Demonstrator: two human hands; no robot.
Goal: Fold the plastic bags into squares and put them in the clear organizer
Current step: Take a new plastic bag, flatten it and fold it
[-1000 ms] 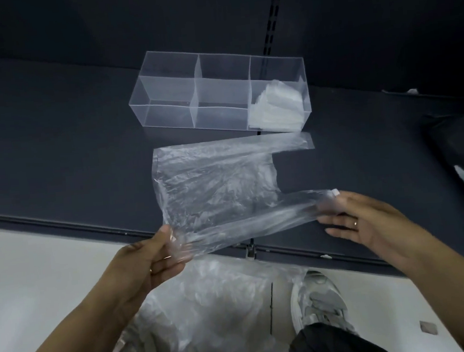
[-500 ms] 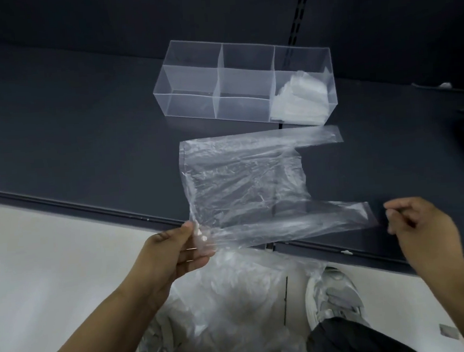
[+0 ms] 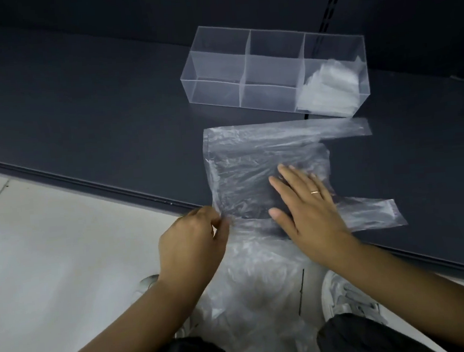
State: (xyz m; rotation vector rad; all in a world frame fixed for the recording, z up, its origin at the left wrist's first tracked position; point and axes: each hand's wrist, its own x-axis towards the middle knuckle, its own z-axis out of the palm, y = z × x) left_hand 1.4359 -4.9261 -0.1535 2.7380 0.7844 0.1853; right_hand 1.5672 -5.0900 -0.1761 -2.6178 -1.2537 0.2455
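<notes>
Clear plastic bag (image 3: 251,157) lies flat on the dark shelf (image 3: 81,104), close to the near edge and just near of the clear organizer (image 3: 217,68), not touching it. The bag's two handle strips point right: far handle (image 3: 346,130) runs along the far edge, near handle (image 3: 372,214) sticks out past the right wrist.

Left hand (image 3: 191,243): fingers curled, pinching the bag's near-left corner right at the shelf edge. Right hand (image 3: 308,208): flat, fingers straight and slightly spread, palm down, pressing on the near-right part of the bag body. Ring (image 3: 315,192) on one finger.

Organizer sits upright on the shelf, far of the bag, a long box with three compartments in a row. The left and middle compartments hold nothing. The right compartment has a stack of folded bags (image 3: 327,90), leaning up against its right wall.

Below the shelf edge is a pale floor (image 3: 51,259). A loose pile of crumpled bags (image 3: 256,285) lies on the floor between the person's feet; its top reaches the shelf edge under the hands. Light shoe (image 3: 342,292) to the right of the pile, part of another shoe (image 3: 147,284) to the left behind the left forearm. Dark trouser legs at the bottom edge. Slotted upright (image 3: 331,1) on the dark back wall behind the organizer.
</notes>
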